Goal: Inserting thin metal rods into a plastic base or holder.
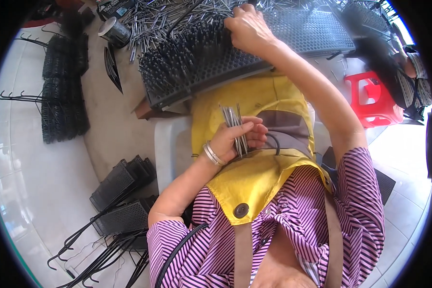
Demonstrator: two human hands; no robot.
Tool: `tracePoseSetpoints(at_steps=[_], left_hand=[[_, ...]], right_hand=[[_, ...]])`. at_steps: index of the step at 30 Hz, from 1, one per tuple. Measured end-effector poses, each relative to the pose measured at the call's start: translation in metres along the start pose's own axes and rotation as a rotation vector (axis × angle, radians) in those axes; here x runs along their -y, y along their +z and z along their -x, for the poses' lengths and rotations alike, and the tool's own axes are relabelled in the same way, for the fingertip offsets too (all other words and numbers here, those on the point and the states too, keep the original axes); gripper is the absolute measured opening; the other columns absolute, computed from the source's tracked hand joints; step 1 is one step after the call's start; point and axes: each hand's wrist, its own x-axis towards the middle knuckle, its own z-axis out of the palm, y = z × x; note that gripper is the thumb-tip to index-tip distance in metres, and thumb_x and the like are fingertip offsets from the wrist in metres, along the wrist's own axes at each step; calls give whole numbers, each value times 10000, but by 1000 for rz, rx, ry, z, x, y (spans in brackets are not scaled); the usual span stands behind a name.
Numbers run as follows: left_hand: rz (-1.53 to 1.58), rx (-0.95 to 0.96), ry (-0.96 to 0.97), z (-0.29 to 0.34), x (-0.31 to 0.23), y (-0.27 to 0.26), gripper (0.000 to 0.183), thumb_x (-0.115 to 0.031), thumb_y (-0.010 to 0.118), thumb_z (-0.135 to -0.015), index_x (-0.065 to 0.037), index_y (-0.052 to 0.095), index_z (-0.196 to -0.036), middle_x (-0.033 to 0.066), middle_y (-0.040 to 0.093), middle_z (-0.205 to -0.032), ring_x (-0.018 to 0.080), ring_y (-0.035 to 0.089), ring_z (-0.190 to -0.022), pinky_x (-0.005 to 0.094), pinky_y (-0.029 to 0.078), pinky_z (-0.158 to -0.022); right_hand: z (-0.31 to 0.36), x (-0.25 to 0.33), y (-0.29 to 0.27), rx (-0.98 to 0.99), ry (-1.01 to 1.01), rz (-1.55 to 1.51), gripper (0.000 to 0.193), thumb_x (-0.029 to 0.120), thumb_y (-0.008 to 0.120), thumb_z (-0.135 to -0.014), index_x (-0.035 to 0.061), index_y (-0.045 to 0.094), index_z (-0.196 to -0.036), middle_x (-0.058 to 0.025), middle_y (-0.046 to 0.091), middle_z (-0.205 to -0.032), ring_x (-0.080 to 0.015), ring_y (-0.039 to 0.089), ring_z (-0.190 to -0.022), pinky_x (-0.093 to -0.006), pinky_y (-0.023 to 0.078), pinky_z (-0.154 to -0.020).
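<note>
My left hand [224, 141] is closed round a small bundle of thin metal rods [231, 118], held upright in front of the yellow apron [254, 170]. Farther off, my right hand [252, 32] reaches over a dark perforated rack [305, 31]. Its fingers are pinched together at the edge of the filled part; what they grip, if anything, cannot be made out. Many rods [185, 60] stand packed upright in the rack's left half. On its right half the round holes show bare.
Loose metal rods [153, 21] lie heaped behind the rack, beside a can [114, 32]. Dark hooked racks [65, 91] line the left side, and more perforated racks [120, 218] lie lower left. A red plastic stool [374, 103] stands right, near another person's arm [408, 65].
</note>
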Motion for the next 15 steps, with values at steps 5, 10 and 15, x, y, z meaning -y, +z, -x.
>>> tracePoseSetpoints(at_steps=[5, 10, 15], left_hand=[[-4, -6, -4, 0, 0, 0, 259, -154, 493, -851, 10, 506, -1052, 153, 581, -964, 244, 591, -851, 350, 495, -752], [-7, -11, -9, -1, 0, -2, 254, -153, 485, -854, 4, 508, -1052, 149, 582, -965, 244, 590, -853, 359, 493, -759], [6, -9, -14, -1, 1, -1, 249, -142, 467, -859, 5, 506, -1056, 158, 579, -971, 251, 589, -860, 372, 492, -763]], right_hand=[[-6, 6, -7, 70, 125, -48, 201, 105, 628, -610, 32, 607, -796, -187, 551, -907, -371, 468, -940, -489, 403, -743], [-4, -9, 5, -410, -118, -201, 102, 75, 535, -548, 6, 554, -621, -204, 545, -653, -360, 515, -701, -429, 396, -692], [-17, -20, 11, -245, 40, -228, 96, 72, 523, -557, -18, 532, -590, -213, 537, -649, -375, 515, -698, -430, 392, -691]])
